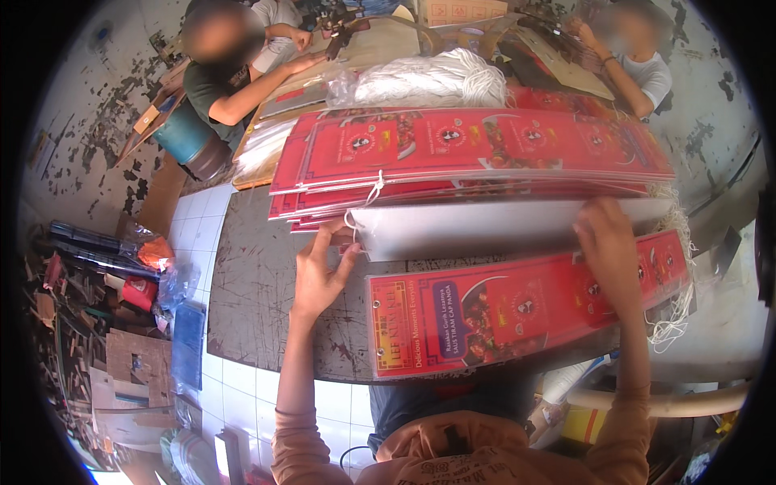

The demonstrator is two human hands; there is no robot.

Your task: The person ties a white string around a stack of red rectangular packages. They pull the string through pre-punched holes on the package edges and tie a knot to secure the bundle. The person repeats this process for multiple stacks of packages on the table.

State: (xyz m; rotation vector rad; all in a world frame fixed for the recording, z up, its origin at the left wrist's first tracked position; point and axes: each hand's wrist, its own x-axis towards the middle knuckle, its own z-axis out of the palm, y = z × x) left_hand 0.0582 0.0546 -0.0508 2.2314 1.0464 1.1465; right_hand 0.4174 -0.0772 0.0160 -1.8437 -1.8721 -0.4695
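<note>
A long printed panel with its plain white back [477, 226] showing lies tilted across the middle of the table. At its left corner my left hand [322, 271] pinches a thin white cord [351, 220] that loops at the panel's end. My right hand [606, 250], slightly blurred, grips the same panel toward its right part; its fingertips reach over the upper side. Nearer me lies a stack of red printed panels [501, 311] with small holes at the left end. Beyond my hands, a larger pile of red panels [477, 149] has a knotted cord [375, 187] on its front edge.
White cord ends [675, 323] hang by the panels' right ends. A thick bundle of white cord [432, 79] lies behind the pile. Two people sit at the far side, near a blue drum [190, 137]. Wood scraps [129, 364] crowd the floor at left.
</note>
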